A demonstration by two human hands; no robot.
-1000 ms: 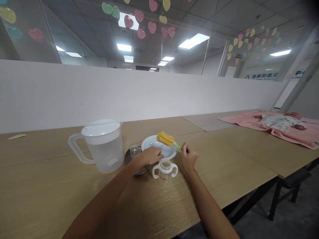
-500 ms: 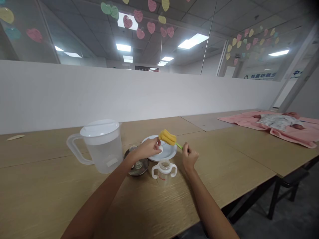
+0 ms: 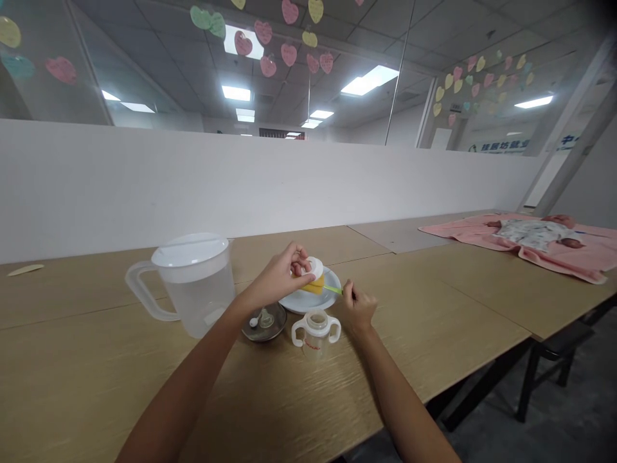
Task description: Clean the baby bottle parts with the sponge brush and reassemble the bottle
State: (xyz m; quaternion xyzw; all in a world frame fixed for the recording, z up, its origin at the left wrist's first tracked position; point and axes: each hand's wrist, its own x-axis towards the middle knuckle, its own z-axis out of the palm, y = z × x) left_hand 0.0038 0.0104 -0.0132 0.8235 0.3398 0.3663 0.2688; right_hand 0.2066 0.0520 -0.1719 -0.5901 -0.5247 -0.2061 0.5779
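My left hand (image 3: pixel 289 270) is closed on a white ring-shaped bottle cap (image 3: pixel 315 266), held tilted above a white plate (image 3: pixel 333 297). Behind and below the cap is the yellow sponge head (image 3: pixel 317 286) of a bottle brush; whether they touch is unclear. My right hand (image 3: pixel 359 305) grips the brush's thin green handle (image 3: pixel 332 290) from the right. Nearer to me, between my forearms, a clear baby bottle (image 3: pixel 317 337) with two white side handles stands upright and uncapped. Left of it, a dark metal dish (image 3: pixel 270 333) holds a clear nipple (image 3: pixel 265 317) and a small white piece.
A lidded translucent pitcher (image 3: pixel 195 289) stands at the left, its handle pointing left. A doll-like figure in patterned clothing (image 3: pixel 530 233) lies on a pink towel (image 3: pixel 569 265) at the far right. A low white wall (image 3: pixel 270 186) runs behind the table.
My left hand has risen from the plate with the white cap. The brush head has dropped toward the plate and now sits behind the cap. My right hand moved slightly left.
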